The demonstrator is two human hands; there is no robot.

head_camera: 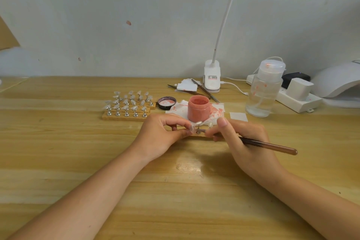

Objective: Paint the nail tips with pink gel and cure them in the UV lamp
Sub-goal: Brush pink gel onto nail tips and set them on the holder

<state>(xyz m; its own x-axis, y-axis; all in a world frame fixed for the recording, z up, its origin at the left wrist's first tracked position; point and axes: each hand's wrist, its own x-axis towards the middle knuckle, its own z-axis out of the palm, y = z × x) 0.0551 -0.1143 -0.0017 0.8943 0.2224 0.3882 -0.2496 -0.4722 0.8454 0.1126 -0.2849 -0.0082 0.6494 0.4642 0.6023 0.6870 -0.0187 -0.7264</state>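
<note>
The left hand [163, 134] pinches a clear nail tip [192, 128] on its stand, steadying it near the open pink gel jar [198, 108]; the right hand [243, 142] fingers clamp the brush [270, 145] for painting. The UV lamp [337, 82] waits far right.

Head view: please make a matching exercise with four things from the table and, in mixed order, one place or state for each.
Things:
1. pink gel jar
2. jar lid
3. brush
4. UV lamp

Places or states:
A. at the table's far right edge
B. held in the right hand
C. open, standing on stained paper
D. lying upside down, left of the jar

Pairs: 1-C, 2-D, 3-B, 4-A
</note>
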